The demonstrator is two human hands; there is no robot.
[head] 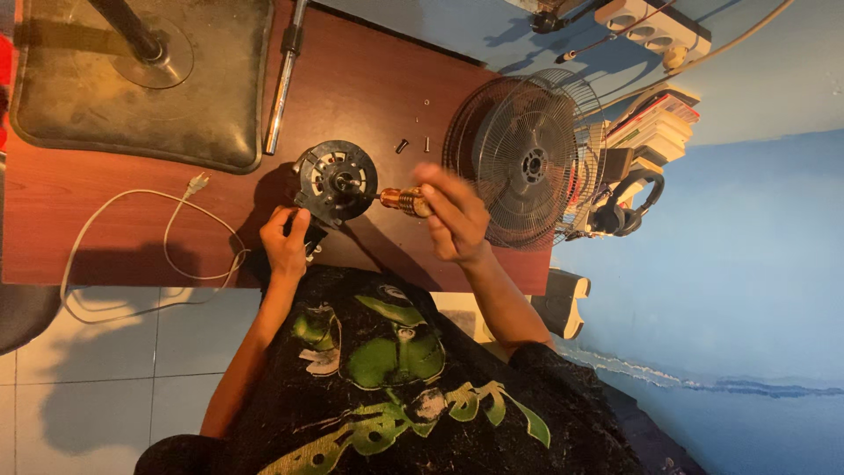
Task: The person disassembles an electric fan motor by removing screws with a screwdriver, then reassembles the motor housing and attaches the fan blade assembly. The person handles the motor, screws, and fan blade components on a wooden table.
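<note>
Motor: the black fan motor (335, 181) is standing at the counter's (369, 79) 6 o'clock edge, shaft facing 3 o'clock.
Left hand: the left hand (286, 242) is clasping it from 7 o'clock, steadying it.
Right hand: the right hand (453, 215) is pinching a brass-coloured tool (404, 200) against the shaft.
Grille: the wire fan grille (525, 158) is lying aside at 3 o'clock.
Screws: small screws (403, 145) are resting at 1 o'clock.

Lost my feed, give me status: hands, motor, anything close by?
Left hand grips black fan motor. Right hand holds brass-coloured tool at its shaft. Fan grille alongside, loose screws behind.
</note>
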